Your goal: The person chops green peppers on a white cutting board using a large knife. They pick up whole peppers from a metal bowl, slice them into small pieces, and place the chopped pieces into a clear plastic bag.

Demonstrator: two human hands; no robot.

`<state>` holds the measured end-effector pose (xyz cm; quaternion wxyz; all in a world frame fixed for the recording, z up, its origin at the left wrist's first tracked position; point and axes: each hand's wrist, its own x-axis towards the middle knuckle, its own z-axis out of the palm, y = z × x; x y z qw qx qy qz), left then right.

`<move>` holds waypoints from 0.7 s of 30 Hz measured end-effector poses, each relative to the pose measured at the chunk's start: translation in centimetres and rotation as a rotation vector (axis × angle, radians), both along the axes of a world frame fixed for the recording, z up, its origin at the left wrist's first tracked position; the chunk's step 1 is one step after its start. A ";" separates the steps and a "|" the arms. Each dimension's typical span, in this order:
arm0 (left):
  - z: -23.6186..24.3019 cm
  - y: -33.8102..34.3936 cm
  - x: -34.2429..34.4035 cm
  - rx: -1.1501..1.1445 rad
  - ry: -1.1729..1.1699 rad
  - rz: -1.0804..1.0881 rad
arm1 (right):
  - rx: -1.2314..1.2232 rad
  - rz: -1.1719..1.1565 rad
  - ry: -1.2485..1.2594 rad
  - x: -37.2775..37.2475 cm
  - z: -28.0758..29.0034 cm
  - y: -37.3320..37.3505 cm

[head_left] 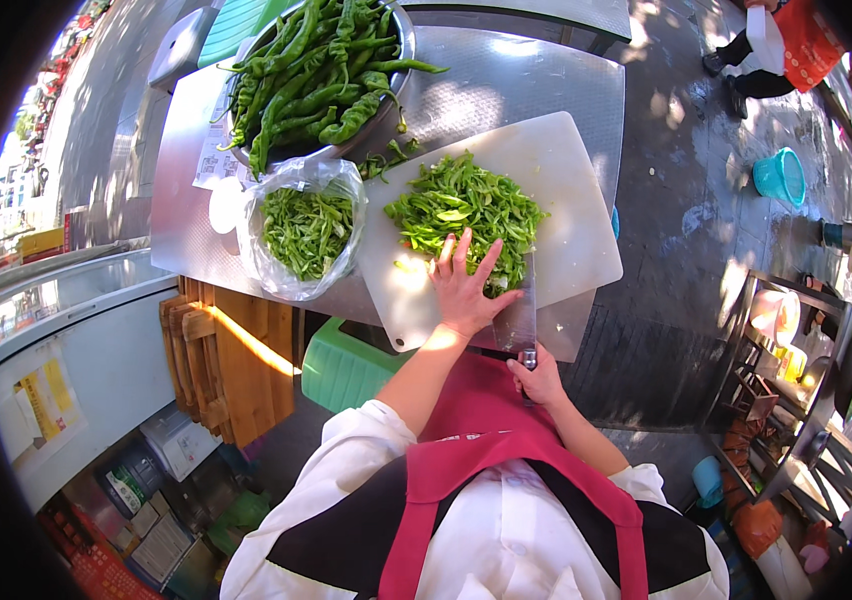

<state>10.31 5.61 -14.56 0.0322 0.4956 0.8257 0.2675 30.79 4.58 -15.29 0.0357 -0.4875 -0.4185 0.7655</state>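
At left on the metal table (516,65), an open, clear plastic bag (249,245) holds sliced green peppers (306,235); just behind it stands a metal bowl (408,40) heaped with whole green peppers (321,85). To the right, my left hand (468,285), open with fingers spread and palm down, lies at the near side of a pile of pepper slices (476,205) on a white cutting board (576,200). My right hand (538,377) is closed around the handle of a knife (516,325), its blade pointing away from me. At far right, a turquoise bucket (774,180) stands on the pavement (666,210).
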 end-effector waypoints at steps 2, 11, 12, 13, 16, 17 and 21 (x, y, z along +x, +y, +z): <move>0.5 0.9 0.5 0.044 -0.026 0.065 | 0.013 0.035 0.027 -1.3 0.7 -0.2; 2.3 1.5 1.6 0.217 -0.147 0.136 | 0.019 0.100 0.036 -0.8 3.4 -0.5; 2.9 1.5 1.8 0.232 -0.150 0.134 | 0.031 0.104 0.023 -0.5 4.1 -0.5; 3.4 1.5 2.0 0.247 -0.154 0.133 | 0.056 0.116 0.018 -0.3 4.6 -0.4; 5.2 1.6 2.2 0.302 -0.170 0.133 | 0.133 0.152 0.008 0.5 5.6 -0.1; 5.7 1.7 2.2 0.315 -0.172 0.134 | 0.161 0.161 0.004 0.8 5.7 -0.1; 7.9 1.9 1.5 0.381 -0.191 0.147 | 0.237 0.153 0.007 0.0 7.5 0.2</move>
